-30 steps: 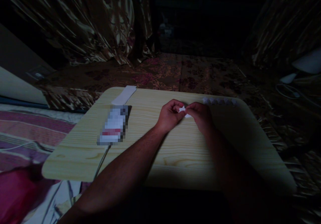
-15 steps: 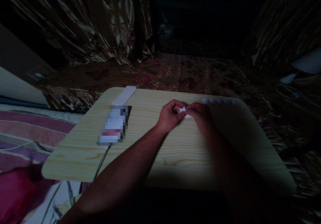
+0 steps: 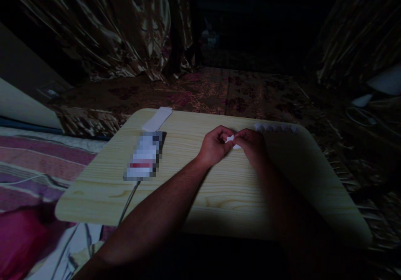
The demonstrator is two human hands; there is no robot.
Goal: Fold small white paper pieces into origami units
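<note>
Over the middle of the wooden table, my left hand point(image 3: 216, 146) and my right hand point(image 3: 251, 143) meet around a small piece of folded white paper point(image 3: 230, 138). Thumb and fingers of each hand are closed on it, the left from one side and the right from the other. Pointed corners of the paper show between the fingertips; the rest is covered by the fingers. Beyond my right hand, a row of several small folded paper pieces point(image 3: 275, 128) lies along the far edge of the table.
White paper strips point(image 3: 158, 118) lie at the table's far left. Nearer stands a blurred-out phone-like device point(image 3: 144, 154) with a cable point(image 3: 129, 202) running off the near edge. A striped bed cover point(image 3: 34, 154) is at left, a lamp point(image 3: 387, 81) at right, patterned curtains point(image 3: 150, 21) behind.
The whole view has shifted slightly. Both hands keep their hold on the small paper, with hardly any visible change in the fingers.
</note>
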